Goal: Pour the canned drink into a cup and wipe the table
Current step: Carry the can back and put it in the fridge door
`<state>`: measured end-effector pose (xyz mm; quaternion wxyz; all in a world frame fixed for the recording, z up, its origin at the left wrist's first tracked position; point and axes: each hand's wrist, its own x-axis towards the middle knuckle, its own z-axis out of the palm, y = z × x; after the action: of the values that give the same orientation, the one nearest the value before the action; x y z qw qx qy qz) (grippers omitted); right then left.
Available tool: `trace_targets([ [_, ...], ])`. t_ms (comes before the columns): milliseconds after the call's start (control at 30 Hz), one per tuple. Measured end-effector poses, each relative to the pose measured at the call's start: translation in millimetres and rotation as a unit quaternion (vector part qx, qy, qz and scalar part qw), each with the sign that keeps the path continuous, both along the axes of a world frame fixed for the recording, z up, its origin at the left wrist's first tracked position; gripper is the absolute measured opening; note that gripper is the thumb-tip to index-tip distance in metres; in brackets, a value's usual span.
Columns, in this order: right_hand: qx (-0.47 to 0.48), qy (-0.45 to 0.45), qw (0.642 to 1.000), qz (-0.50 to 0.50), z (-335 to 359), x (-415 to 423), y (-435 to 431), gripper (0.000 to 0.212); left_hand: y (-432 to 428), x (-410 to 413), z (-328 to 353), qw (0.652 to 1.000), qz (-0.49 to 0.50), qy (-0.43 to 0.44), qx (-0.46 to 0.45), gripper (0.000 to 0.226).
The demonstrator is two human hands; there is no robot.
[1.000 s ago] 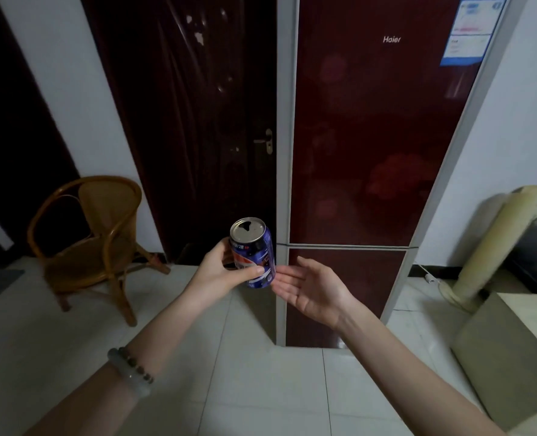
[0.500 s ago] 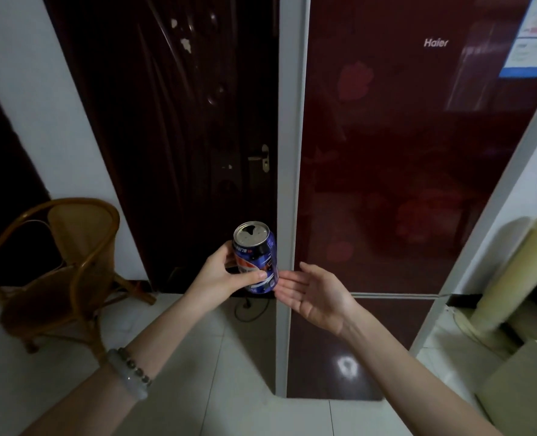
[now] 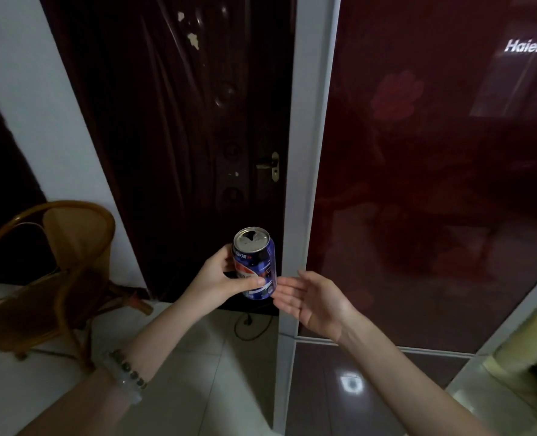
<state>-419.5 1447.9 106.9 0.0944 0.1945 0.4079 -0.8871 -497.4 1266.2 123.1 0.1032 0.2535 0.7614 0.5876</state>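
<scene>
Left hand (image 3: pixel 217 280) fingers wrap can (image 3: pixel 256 264), upright (top open). Right hand (image 3: pixel 311 302) at can's 4 o'clock, fingers spread, nearly touching; no cup visible.

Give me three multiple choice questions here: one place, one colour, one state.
1. Where is the brown wicker chair? A. left of the dark door B. right of it C. on a table
2. The body of the metal drink can is mainly: A. green B. blue C. yellow
3. The right hand is: A. fisted B. gripping the can C. open beside the can
Answers: 1 A, it stands far left; 2 B, blue below its silver top; 3 C, straight fingers, only the left hand grips.
</scene>
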Motion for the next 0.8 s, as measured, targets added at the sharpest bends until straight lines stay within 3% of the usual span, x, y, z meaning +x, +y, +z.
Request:
trace_targets([
  [300,0.079,0.022,0.997,-0.003,8.9,-31.1,8.3,0.035,5.6,-34.1,10.0,1.0,-0.009,0.006,0.004,0.068],
  [367,0.196,0.065,0.978,0.0,13.0,-36.7,7.3,0.029,3.6,-41.3,13.4,1.0,-0.013,0.004,0.01,0.067],
  [400,0.329,0.114,0.937,0.005,14.9,-38.7,7.9,0.026,2.2,-45.1,14.5,1.0,-0.016,0.002,0.012,0.066],
  [433,0.506,0.183,0.843,0.005,16.4,-41.9,10.4,0.027,0.6,-48.6,15.7,1.0,-0.016,0.0,0.015,0.066],
  [467,0.676,0.259,0.69,-0.006,17.3,-46.8,15.1,0.03,-1.1,-52.3,16.2,1.0,-0.014,-0.002,0.018,0.066],
  [500,0.793,0.332,0.51,-0.023,18.7,-53.4,20.9,0.032,-2.6,-55.8,16.6,1.0,-0.011,-0.004,0.022,0.067],
  [533,0.855,0.387,0.343,-0.043,21.6,-61.5,25.8,0.031,-4.3,-59.6,16.7,1.0,-0.009,-0.004,0.025,0.067],
  [567,0.878,0.417,0.229,-0.059,25.2,-69.0,28.9,0.027,-5.9,-62.4,17.1,1.0,-0.009,-0.003,0.027,0.067],
  [600,0.884,0.433,0.161,-0.072,29.4,-76.0,29.6,0.023,-7.2,-64.8,17.6,1.0,-0.01,-0.001,0.027,0.067],
  [633,0.888,0.436,0.121,-0.077,30.6,-83.8,31.1,0.019,-8.2,-66.6,18.4,1.0,-0.014,-0.001,0.027,0.067],
  [733,0.907,0.415,0.036,-0.061,32.4,-100.3,38.4,0.012,-9.9,-73.0,17.2,0.999,-0.018,-0.01,0.03,0.064],
  [800,0.918,0.395,0.003,-0.042,33.0,-106.5,43.1,0.015,-11.1,-77.3,14.9,0.999,-0.021,-0.021,0.037,0.065],
])
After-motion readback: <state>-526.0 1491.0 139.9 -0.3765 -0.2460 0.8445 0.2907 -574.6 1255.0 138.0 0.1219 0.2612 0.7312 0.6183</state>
